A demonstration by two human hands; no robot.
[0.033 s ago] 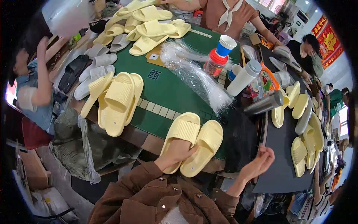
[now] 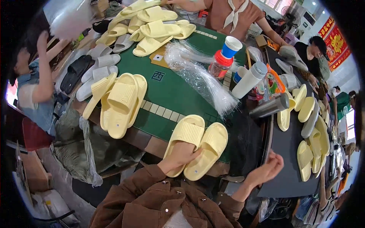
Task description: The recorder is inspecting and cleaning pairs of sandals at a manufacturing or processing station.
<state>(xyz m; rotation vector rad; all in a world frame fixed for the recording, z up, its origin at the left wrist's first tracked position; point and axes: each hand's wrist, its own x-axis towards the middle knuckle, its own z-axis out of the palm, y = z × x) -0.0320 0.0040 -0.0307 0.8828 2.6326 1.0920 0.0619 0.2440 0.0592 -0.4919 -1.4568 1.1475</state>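
At the table's near edge lie two pale yellow slides side by side: a left slipper [image 2: 190, 129] and a right slipper [image 2: 208, 150]. My left hand [image 2: 180, 156] grips the left one, its fingers tucked under the ribbed strap and its thumb reaching to the right slipper's edge. Off to the right, my right hand [image 2: 266, 169] is raised in the air, fingers curled in toward the thumb. Whatever it may pinch is too small to make out. A bundle of clear plastic strands [image 2: 207, 81] lies on the green mat [image 2: 157, 110] beyond the slippers.
More yellow slippers [image 2: 123, 99] rest at the left edge, with a pile [image 2: 157, 28] behind. A white bottle [image 2: 249, 80], a steel flask [image 2: 270, 105] and a red-lidded jar [image 2: 220, 64] stand or lie to the right. Co-workers sit around the table.
My right hand has moved slightly to the right and down. At the far left, a person's raised hand has shifted. My left hand and both slippers stay in place.
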